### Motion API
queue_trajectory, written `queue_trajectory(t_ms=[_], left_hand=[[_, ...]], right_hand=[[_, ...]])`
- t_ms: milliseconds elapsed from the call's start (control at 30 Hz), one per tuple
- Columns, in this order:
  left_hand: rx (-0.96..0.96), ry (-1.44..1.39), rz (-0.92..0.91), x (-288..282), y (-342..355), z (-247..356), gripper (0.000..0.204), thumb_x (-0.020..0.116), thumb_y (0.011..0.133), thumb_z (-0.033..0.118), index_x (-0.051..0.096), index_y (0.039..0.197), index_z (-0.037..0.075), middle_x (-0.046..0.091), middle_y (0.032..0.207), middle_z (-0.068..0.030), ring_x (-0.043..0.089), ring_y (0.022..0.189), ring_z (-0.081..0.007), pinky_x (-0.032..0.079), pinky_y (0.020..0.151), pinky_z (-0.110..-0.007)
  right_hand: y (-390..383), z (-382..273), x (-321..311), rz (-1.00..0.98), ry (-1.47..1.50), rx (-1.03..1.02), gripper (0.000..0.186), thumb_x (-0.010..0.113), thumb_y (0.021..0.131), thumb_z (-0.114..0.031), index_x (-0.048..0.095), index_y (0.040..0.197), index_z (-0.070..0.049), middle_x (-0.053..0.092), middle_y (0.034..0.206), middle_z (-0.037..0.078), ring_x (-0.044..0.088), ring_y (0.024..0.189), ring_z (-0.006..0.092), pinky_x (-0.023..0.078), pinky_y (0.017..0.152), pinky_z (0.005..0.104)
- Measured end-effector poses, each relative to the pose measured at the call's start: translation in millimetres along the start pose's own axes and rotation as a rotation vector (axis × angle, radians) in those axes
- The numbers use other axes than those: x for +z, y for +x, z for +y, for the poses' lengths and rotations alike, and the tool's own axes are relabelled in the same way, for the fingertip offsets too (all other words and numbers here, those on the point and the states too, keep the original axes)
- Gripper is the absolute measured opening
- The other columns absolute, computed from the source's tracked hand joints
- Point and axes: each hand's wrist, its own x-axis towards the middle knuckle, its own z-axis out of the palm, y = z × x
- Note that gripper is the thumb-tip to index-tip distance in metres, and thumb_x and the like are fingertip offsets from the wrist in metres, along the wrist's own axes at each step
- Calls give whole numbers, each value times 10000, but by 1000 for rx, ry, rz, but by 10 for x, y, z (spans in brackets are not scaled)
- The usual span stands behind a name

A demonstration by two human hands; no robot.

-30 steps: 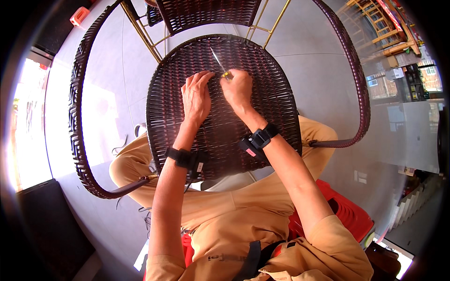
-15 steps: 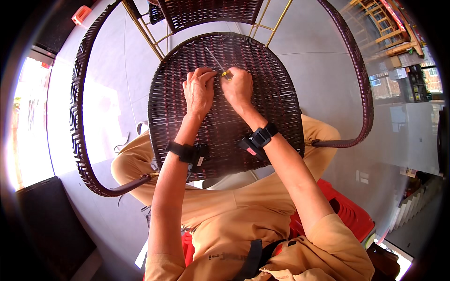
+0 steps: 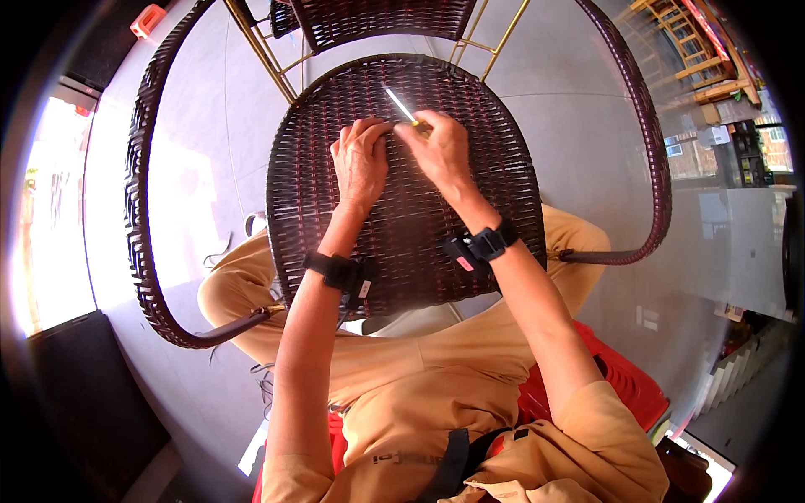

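A dark brown woven wicker chair seat [image 3: 402, 193] lies in front of me, between my knees. Over its far half, my right hand [image 3: 440, 151] is closed round the small yellow handle of a screwdriver [image 3: 401, 105]. The thin metal shaft points away and to the left, over the weave. Just left of it, my left hand [image 3: 362, 163] is at the weave with bent fingers, thumb and forefinger drawn together toward the right hand. Whatever those fingertips pinch is too small to make out.
Curved woven armrests [image 3: 141, 193] loop round both sides of the seat. Gold metal tubes [image 3: 506, 40] join it to a woven backrest [image 3: 381, 21] at the far end. A red plastic stool [image 3: 616, 381] is under me. Wooden furniture [image 3: 696, 54] stands far right.
My right hand has shifted slightly right and away, its fingers looser round the handle. The screwdriver has moved right with it. My left hand has moved slightly right.
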Motion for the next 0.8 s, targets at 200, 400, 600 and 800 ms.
queue_trajectory(t_ms=[200,400,600,800], left_hand=[[13,2,9,-1,-16,14,222,549,873,98,678,1052,120,608,1136,-11,534,1060,-218,358,922,-373],[19,6,12,-7,-19,20,231,540,878,93,675,1065,110,608,1136,-15,533,1058,-217,352,936,-371],[78,11,85,10,-27,16,210,540,850,69,675,1011,75,617,1076,-26,541,998,-230,370,901,-374],[70,15,75,17,-21,22,209,542,852,73,678,1011,79,618,1076,-25,541,998,-228,370,904,-371]], right_hand=[[117,-188,-502,-179,-269,0,191,577,861,-227,651,775,-73,620,638,139,602,583,344,457,544,417],[220,-263,-644,-429,-468,32,164,566,827,-165,664,714,-98,631,636,133,627,612,335,487,570,407],[378,-263,-640,-584,-585,42,182,585,856,-247,731,911,-153,644,644,117,627,612,312,509,620,399],[841,-202,-624,-898,-262,443,226,568,833,-240,708,887,-72,560,543,43,473,418,76,359,358,230]])
